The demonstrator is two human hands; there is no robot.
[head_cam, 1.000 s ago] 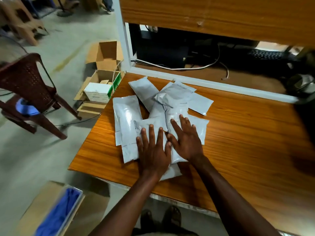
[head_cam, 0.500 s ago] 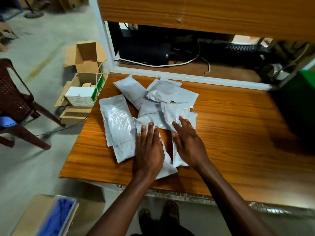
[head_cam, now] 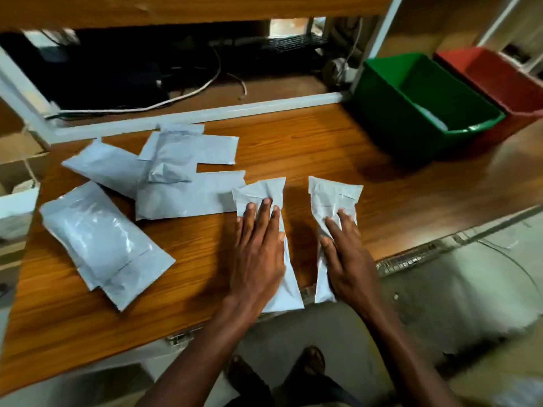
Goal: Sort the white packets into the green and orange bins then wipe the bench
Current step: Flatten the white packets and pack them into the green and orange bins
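head view: bench (head_cam: 308, 148) of orange-brown wood grain runs across the frame, with two forearms reaching in from below. left hand (head_cam: 258, 251) lies flat, fingers straight and slightly spread, pressing down on a white packet (head_cam: 291, 289) whose near end hangs over the front edge of the bench. right hand (head_cam: 346, 259) lies flat in the same way on a second white packet (head_cam: 332, 195) just beside the first, a strip of bare wood between the two. neither grip is curled round anything (both palms only press). to the left sits a loose pile of packets (head_cam: 182, 177), several overlapping, and a large packet (head_cam: 100, 245) lying apart nearer the left edge, tilted. at the far right stands the green bin (head_cam: 382, 118), something white showing at its bottom, and touching its right side the orange bin (head_cam: 499, 80), which looks reddish here. behind the bench a white frame (head_cam: 191, 114) borders a dark shelf with cables (head_cam: 176, 98). below, the person's feet show on the floor.
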